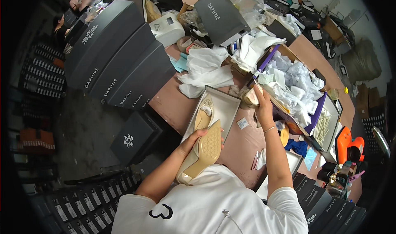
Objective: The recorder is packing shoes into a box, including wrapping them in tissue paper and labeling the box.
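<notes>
My left hand (193,140) is wrapped round a beige high-heeled shoe (208,147), its patterned sole turned up and its heel close to my shirt. Under and beyond it lies an open shoebox (226,106) with a pale inside. A matching beige shoe (202,119) rests in its left part. My right hand (264,109) is closed at the near left side of a purple-edged box (317,110). By its fingers is a small cream-coloured thing (250,97), perhaps a pad or cloth; its kind is unclear.
Crumpled white paper (284,75) fills the purple-edged box. Tall dark shoeboxes (119,56) stack at the left. Loose white tissue (206,71) and a small packet (243,123) lie on the pinkish table (241,151). An orange tool (348,145) stands at the right. Two people are at the far left.
</notes>
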`<state>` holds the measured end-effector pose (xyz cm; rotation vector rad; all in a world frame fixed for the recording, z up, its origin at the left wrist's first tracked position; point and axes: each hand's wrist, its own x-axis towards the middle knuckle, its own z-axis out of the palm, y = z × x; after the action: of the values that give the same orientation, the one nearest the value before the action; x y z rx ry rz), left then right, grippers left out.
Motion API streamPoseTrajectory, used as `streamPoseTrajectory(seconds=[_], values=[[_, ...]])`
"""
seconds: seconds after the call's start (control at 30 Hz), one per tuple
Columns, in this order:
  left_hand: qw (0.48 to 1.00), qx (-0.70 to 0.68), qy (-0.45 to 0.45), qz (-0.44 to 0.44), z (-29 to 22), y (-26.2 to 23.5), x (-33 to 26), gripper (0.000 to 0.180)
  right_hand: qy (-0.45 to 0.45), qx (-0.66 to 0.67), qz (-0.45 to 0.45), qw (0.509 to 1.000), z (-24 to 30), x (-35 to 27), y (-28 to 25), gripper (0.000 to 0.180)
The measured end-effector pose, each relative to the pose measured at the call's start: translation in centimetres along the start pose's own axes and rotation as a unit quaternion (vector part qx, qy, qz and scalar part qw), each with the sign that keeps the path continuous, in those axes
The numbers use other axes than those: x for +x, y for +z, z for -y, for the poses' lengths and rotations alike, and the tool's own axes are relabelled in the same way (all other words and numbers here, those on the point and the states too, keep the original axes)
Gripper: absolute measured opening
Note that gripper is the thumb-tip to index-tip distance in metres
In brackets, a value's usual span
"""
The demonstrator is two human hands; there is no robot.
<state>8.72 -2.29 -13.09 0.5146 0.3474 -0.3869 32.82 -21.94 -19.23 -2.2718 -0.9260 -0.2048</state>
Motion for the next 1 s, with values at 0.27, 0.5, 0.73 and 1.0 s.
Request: streamPoseTrajectory(seconds=[0.27, 0.5, 0.73, 1.0], values=[[0.999, 0.033, 0.003, -0.035, 0.5, 1.4, 0.3, 0.069, 0.136, 0.139, -0.272, 0.942, 0.6, -4.0, -5.5, 0.053], [0.997, -0.002, -0.046, -0.054, 2.0, 0.3, 1.6, 0.06, 0.363, 0.643, -0.419, 0.529, -3.0, -13.9, -1.6, 0.047], [0.997, -0.002, -0.019, -0.079, 1.3, -1.2, 0.9, 0.06, 0.181, 0.164, -0.27, 0.931, 0.8, -4.1, -5.3, 0.045], [0.998, 0.009, -0.009, -0.065, 0.1, -2.1, 1.0, 0.061, 0.1, 0.035, 0.012, 0.994, 4.6, -1.3, -4.0, 0.045]])
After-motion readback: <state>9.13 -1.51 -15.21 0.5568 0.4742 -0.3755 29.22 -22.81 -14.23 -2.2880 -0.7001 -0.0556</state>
